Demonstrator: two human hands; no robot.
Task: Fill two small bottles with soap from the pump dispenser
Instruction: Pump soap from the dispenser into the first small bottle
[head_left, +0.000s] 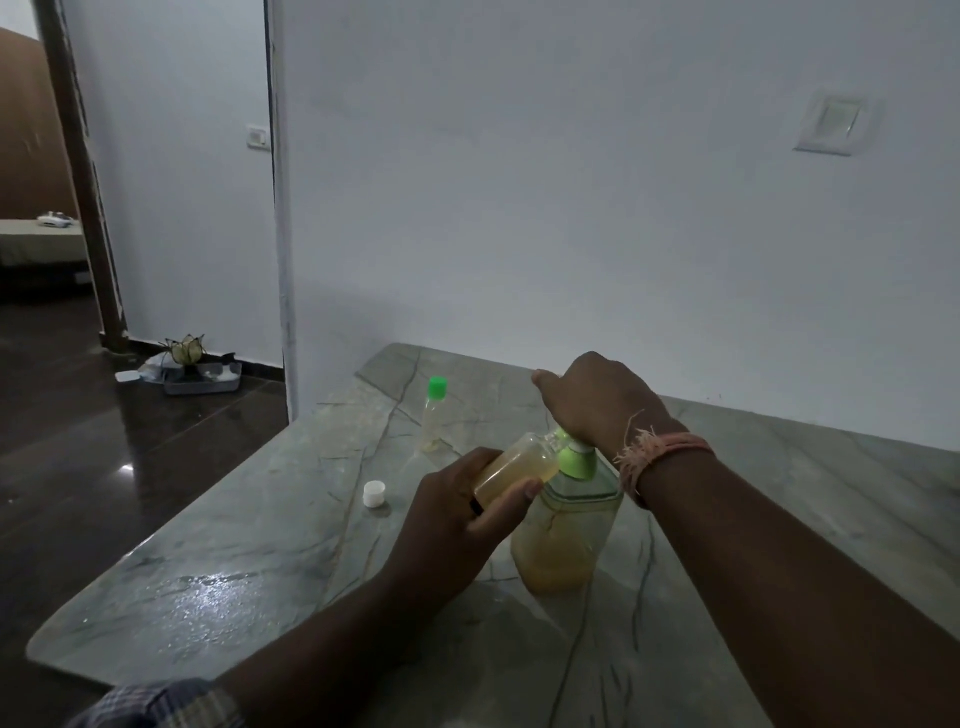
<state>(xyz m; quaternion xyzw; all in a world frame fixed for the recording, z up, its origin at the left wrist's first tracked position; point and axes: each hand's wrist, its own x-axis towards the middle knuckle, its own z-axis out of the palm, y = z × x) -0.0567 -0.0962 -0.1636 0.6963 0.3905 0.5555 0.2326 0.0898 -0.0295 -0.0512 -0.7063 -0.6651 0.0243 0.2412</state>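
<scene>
On the grey stone table (249, 545) stands the pump dispenser (563, 530), clear with a green collar and yellowish soap in its lower part. My right hand (597, 400) rests on top of its pump head, which the hand hides. My left hand (457, 519) grips a small clear bottle (519, 465) holding amber soap, tilted with its open mouth at the pump's spout. A second small bottle (434, 415) with a green cap stands upright farther back. A white cap (375, 493) lies loose on the table to the left.
A white wall runs behind the table. To the left the table ends above a dark glossy floor, where a tray with a small ornament (200, 371) sits by a doorway.
</scene>
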